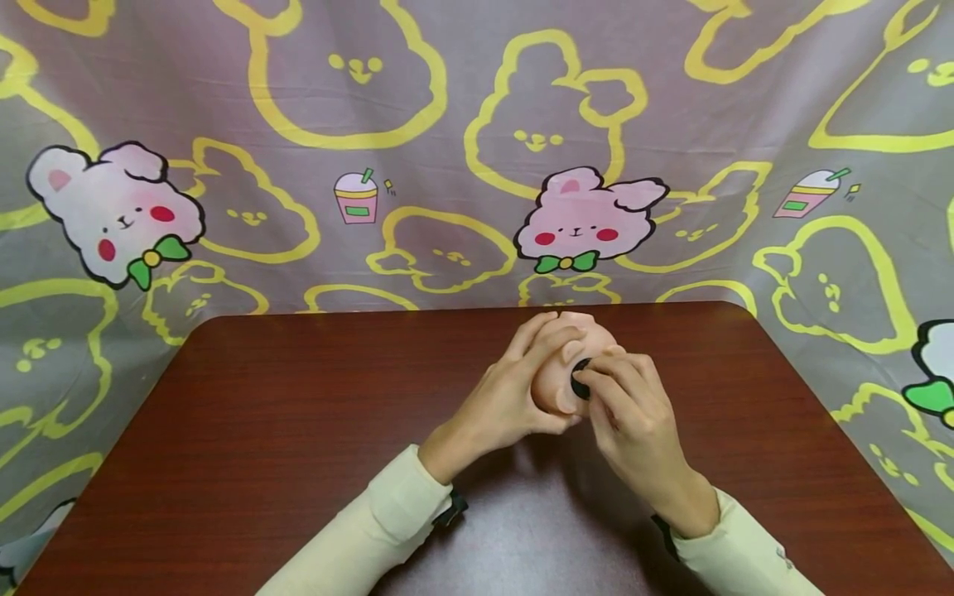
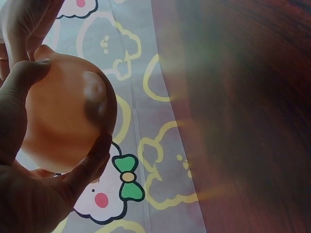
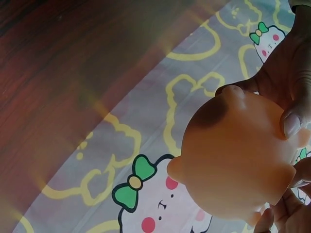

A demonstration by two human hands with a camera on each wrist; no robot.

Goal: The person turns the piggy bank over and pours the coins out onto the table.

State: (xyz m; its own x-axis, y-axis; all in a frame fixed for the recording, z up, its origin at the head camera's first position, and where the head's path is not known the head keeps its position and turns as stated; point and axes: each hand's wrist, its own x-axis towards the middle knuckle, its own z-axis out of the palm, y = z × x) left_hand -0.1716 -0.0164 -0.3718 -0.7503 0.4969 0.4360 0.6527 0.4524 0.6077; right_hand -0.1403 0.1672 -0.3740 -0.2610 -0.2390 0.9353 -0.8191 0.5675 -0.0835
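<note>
A round, pinkish-orange piggy bank (image 1: 551,385) with stubby feet is held up over the far part of the table, its underside turned toward me. My left hand (image 1: 503,397) grips it from the left, fingers over the top and thumb below. A dark round stopper (image 1: 578,382) sits in the underside. With bent fingertips, my right hand (image 1: 641,422) pinches at this stopper and covers part of it. The left wrist view shows the smooth body (image 2: 68,111) between the fingers. Small bumps stand out on the piggy bank (image 3: 233,155) in the right wrist view.
The dark reddish-brown wooden table (image 1: 298,430) has rounded far corners. Behind it hangs a grey curtain (image 1: 447,182) printed with yellow bear outlines and pink rabbit heads. Both forearms, in pale sleeves (image 1: 373,530), come in from the near edge with dark straps at the wrists.
</note>
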